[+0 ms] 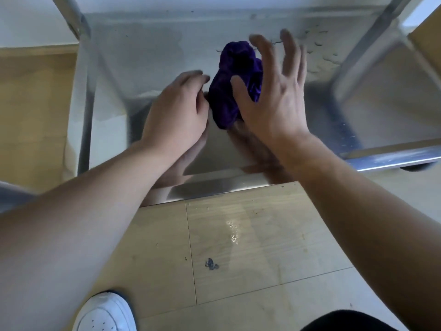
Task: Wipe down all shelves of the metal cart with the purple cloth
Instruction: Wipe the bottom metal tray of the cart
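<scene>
Crumpled purple cloth (pixel 235 84) — bunched between both hands on the shiny steel cart shelf (pixel 143 56). Left hand (pixel 176 108) curled narrow, touching its edge; right hand (pixel 269 91) splayed wide, thumb on the fabric. Advice: flatten the cloth first — cover the speckled patch (pixel 317 51) beyond the right fingertips.

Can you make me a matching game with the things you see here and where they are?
Things:
1. purple cloth
2. white shoe
3. dark stain
4. right hand

Places or states:
A. on the wooden floor, bottom left
B. bunched up on the metal shelf, between both hands
C. fingers spread open, against the cloth
D. small mark on a floor plank

Pairs: 1-B, 2-A, 3-D, 4-C
</scene>
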{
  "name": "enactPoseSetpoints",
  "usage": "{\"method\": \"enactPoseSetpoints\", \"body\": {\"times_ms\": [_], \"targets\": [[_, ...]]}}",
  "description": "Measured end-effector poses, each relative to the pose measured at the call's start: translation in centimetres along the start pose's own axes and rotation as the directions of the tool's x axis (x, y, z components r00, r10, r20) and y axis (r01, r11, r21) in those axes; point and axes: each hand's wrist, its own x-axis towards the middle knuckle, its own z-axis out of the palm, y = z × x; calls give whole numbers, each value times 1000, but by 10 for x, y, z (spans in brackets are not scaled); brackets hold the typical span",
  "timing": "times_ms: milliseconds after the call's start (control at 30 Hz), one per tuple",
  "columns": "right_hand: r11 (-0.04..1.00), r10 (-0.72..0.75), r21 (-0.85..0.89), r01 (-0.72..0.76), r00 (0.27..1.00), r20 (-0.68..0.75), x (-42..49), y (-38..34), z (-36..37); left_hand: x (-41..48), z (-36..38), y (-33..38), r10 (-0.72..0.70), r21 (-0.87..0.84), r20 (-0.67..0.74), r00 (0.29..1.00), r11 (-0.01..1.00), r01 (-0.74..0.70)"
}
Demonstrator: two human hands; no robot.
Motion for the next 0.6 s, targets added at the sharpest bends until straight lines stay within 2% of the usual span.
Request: {"method": "enactPoseSetpoints", "body": {"times_ms": [133, 267, 400, 467, 533, 600], "targets": [[989, -139, -23, 147, 970, 198, 19, -3, 13, -4, 7, 2, -17, 66, -12, 1000, 998, 18], [972, -214, -48, 229, 952, 218, 19, -15, 29, -6, 7, 3, -45, 102, -39, 998, 994, 49], [958, -246, -77, 277, 928, 280, 38, 11, 19, -7, 7, 5, -3, 125, -33, 999, 992, 7], [981, -127, -107, 161, 955, 269, 50, 32, 14, -8, 10, 4, 22, 132, -30, 999, 991, -18], [986, 75, -164, -41, 975, 209, 58, 46, 12, -9, 12, 4, 28, 136, -27, 999, 990, -24], [956, 241, -210, -205, 957, 164, 61, 43, 17, -9, 12, 5, 10, 137, -30, 1000, 991, -5]]}}
